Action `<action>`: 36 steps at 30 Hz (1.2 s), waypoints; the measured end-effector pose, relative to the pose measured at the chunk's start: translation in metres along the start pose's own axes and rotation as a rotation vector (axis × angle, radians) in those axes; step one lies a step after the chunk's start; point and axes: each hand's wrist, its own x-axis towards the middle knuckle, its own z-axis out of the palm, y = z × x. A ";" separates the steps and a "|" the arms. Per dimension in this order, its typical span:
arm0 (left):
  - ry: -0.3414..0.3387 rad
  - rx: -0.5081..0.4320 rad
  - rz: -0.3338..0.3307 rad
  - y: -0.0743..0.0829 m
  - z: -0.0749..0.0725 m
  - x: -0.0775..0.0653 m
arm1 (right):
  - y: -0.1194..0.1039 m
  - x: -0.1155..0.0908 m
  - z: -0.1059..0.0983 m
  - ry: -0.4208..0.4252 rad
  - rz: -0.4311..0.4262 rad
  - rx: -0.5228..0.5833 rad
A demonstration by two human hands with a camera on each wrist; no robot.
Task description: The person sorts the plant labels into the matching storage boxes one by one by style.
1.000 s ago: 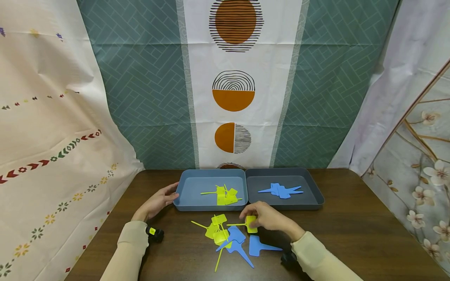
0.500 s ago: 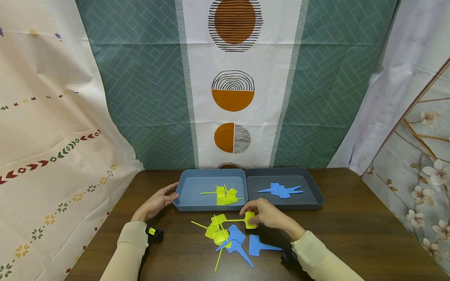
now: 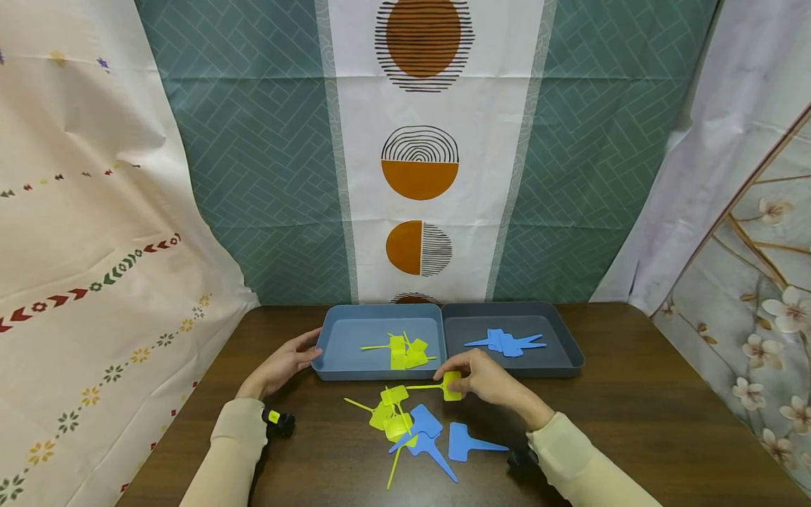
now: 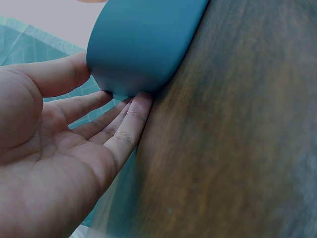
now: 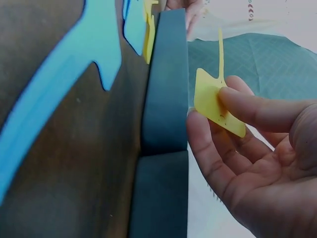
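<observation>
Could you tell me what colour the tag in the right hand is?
Yellow tag; the right wrist view shows it best.

The yellow tag point(image 3: 450, 386) is a flat plastic piece with a square head and a long thin stem. The right hand point(image 3: 484, 379) pinches its head between thumb and fingers point(image 5: 257, 111). The tag is lifted just in front of the left tray point(image 3: 329, 336), and its stem points left. The left hand point(image 3: 281, 365) rests with straight fingers against the left side of that tray, which is blue.
</observation>
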 end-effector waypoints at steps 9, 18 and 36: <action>-0.003 0.004 0.009 0.000 -0.001 -0.002 | -0.010 0.010 -0.020 0.018 -0.024 -0.057; -0.002 -0.002 0.011 0.001 -0.001 -0.003 | -0.028 0.029 -0.042 0.094 -0.017 -0.089; -0.013 -0.011 0.014 -0.001 -0.003 -0.002 | -0.050 0.076 -0.057 0.041 0.061 -0.038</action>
